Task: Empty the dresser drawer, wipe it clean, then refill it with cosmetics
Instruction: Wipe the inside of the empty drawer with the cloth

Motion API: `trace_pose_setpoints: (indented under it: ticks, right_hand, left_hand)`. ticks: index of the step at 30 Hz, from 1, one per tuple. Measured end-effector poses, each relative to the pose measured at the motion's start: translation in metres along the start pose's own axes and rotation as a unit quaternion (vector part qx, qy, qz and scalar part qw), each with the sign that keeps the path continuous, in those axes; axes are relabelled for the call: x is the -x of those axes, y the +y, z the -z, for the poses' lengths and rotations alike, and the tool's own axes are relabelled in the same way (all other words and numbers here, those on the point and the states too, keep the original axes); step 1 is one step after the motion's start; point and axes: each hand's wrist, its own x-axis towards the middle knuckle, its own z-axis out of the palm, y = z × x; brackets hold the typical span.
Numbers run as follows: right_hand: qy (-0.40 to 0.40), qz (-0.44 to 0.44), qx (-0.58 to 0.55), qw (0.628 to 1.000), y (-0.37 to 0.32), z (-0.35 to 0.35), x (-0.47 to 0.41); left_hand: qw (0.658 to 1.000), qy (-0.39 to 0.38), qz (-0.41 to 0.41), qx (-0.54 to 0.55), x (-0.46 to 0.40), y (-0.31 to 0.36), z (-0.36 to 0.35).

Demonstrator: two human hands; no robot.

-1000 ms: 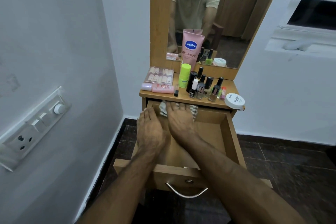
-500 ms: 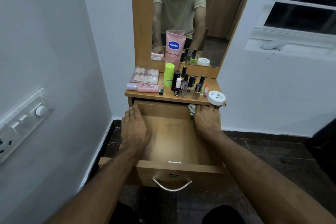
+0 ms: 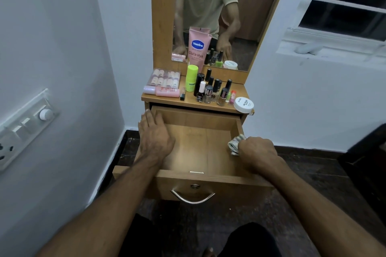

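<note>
Drawer (image 3: 200, 148): pulled out, inside bare, wood floor showing.
Left hand (image 3: 155, 137): fingers straight, pressing flat on the drawer's left wall.
Right hand (image 3: 258, 152): fingers curled round the cloth (image 3: 235, 144) at the right wall.
Cosmetics (image 3: 208, 89): crowded on the bench top above.
Risk: the white jar (image 3: 243, 104) overhangs the front edge; jolting the drawer could likely tip it in.
</note>
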Motion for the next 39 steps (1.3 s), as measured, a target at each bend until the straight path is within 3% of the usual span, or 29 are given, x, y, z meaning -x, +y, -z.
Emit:
trace_pose_setpoints:
  ticks: [5,9,12,16,21,30,39]
  right_hand:
    - [-0.074,0.073,-0.061,0.993,-0.009,0.039,0.010]
    - [0.076,0.003,-0.091,0.993,-0.036,0.035,-0.018]
    - [0.095,-0.015,-0.024,0.995,-0.048,0.013,-0.054]
    - [0.073,-0.014,-0.046,0.996,-0.068,-0.009,-0.078]
    - [0.055,-0.024,-0.155,0.986,-0.074,-0.001,-0.091]
    - [0.094,0.080,-0.177,0.976,-0.147,0.031,-0.102]
    - [0.126,0.007,-0.360,0.924,-0.206,0.046,-0.118]
  left_hand:
    - [0.997,-0.010,0.024,0.076,-0.005,-0.004,0.019]
    - [0.995,-0.043,0.035,-0.078,0.009,-0.021,0.036]
    - [0.990,-0.087,0.065,-0.090,0.016,-0.024,0.035]
    - [0.989,-0.111,0.094,-0.038,0.007,-0.023,0.029]
    - [0.974,-0.080,0.169,0.130,-0.002,-0.033,0.025]
    - [0.972,-0.065,0.174,0.142,0.000,-0.032,0.030]
    - [0.958,-0.067,0.192,0.203,-0.003,-0.039,0.024]
